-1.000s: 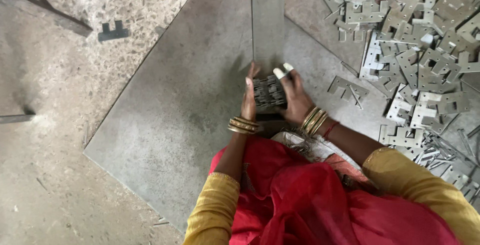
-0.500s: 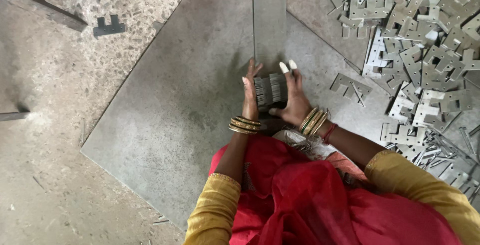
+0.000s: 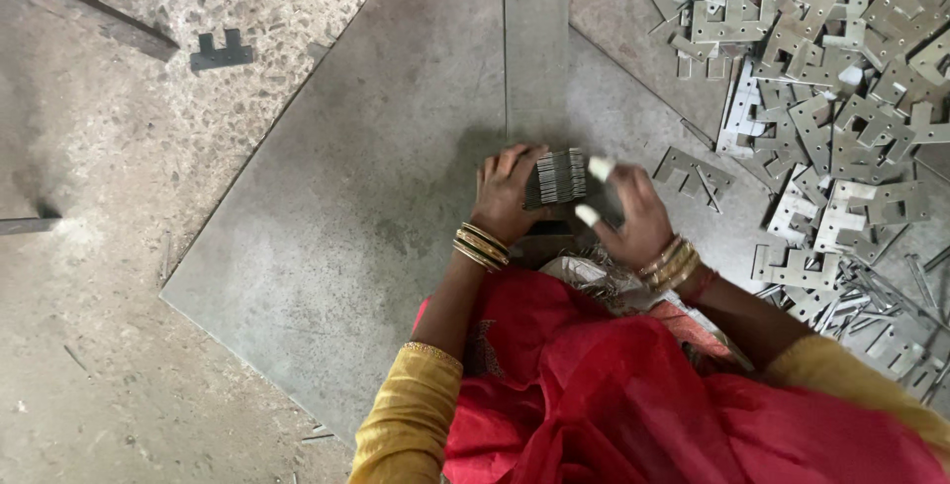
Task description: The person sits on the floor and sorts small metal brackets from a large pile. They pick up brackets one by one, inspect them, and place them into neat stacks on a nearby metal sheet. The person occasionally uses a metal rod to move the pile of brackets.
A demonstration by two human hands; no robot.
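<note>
Grey steel sheet (image 3: 327,217): both hands, left (image 3: 508,197) and right (image 3: 633,217), clamped on stacked plates (image 3: 557,177) (big loose pile (image 3: 831,78) unsorted).

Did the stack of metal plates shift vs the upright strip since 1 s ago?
Cannot tell: the camera moved. The stack of metal plates remains at the flat metal strip's near end, between left hand and right hand.

left hand (image 3: 507,195) curled, right hand (image 3: 633,215) cupped, wrists bangled
</note>
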